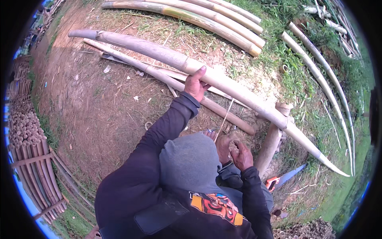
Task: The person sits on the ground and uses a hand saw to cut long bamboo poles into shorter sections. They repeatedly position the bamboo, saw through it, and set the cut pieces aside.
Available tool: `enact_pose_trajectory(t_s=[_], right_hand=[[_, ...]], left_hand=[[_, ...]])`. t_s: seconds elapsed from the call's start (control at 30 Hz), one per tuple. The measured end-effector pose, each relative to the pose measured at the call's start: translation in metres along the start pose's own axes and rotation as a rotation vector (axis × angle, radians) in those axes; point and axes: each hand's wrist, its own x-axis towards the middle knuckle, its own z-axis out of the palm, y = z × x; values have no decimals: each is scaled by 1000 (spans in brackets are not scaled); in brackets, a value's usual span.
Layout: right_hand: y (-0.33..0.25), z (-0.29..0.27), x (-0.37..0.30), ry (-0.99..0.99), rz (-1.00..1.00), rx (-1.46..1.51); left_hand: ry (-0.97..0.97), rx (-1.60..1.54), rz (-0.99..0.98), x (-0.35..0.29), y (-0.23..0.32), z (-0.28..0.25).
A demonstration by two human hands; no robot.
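A long pale bamboo pole slants from the upper left down to the right. My left hand grips it near its middle, thumb on top and fingers curling underneath. Farther right, the pole lies across the top of a thick bamboo post. My right hand is low, close to my bare foot, with its fingers curled; anything inside them is too small to make out. A thin bamboo strip rises beside the foot. A handsaw with an orange handle and blue blade leans right of the post.
Another bamboo pole lies on the dirt beneath the held one. Several cut poles rest at the far side, and two more lie on grass at the right. Stacked bamboo stands at the left. Offcuts are heaped near right.
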Motion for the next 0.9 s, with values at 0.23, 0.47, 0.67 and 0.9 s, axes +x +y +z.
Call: enact_pose_trajectory(t_s=[0.23, 0.47, 0.67, 0.9], right_hand=[[29, 3, -82, 154, 273, 50], [35, -1, -59, 109, 300, 79], [30, 15, -23, 206, 213, 54], [36, 20, 92, 218, 96, -236]], left_hand=[[142, -14, 259, 30, 126, -48], [160, -103, 478, 69, 246, -113], [250, -48, 360, 72, 253, -135], [381, 36, 297, 69, 226, -113]])
